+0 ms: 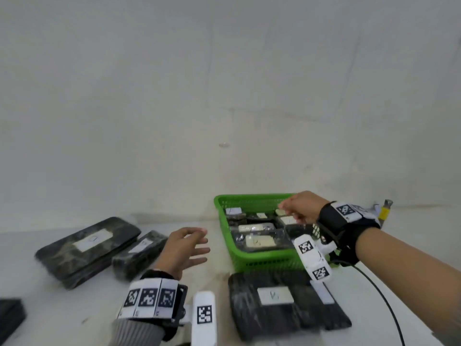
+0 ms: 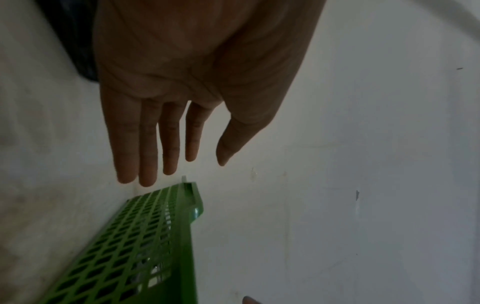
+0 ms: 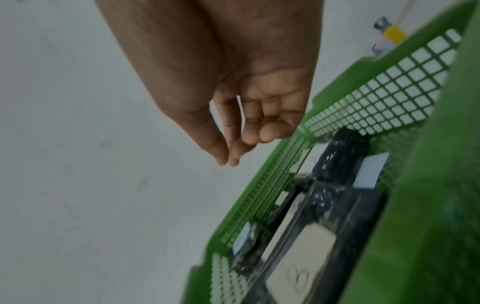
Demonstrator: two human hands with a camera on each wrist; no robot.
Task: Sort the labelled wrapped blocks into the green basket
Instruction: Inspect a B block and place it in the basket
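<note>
White table [image 1: 219, 236]: right hand [image 1: 303, 207], loosely curled, empty, hovers over green basket [image 1: 262, 260] holding wrapped blocks [image 1: 259, 242]; left hand [image 1: 184, 248], fingers straight, empty. Release apparently complete; next, grasp the block [image 1: 139, 253] beside left hand

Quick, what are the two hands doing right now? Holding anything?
Left hand: open, fingers straight, holding nothing.
Right hand: fingers loosely curled over the green basket, holding nothing.

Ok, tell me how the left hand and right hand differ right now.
The left hand hovers over the table beside the green basket, fingers straight and spread. The right hand hangs above the basket's far side, fingers loosely curled, thumb near fingertip. Both hold nothing and wear tagged black wrist straps.
</note>
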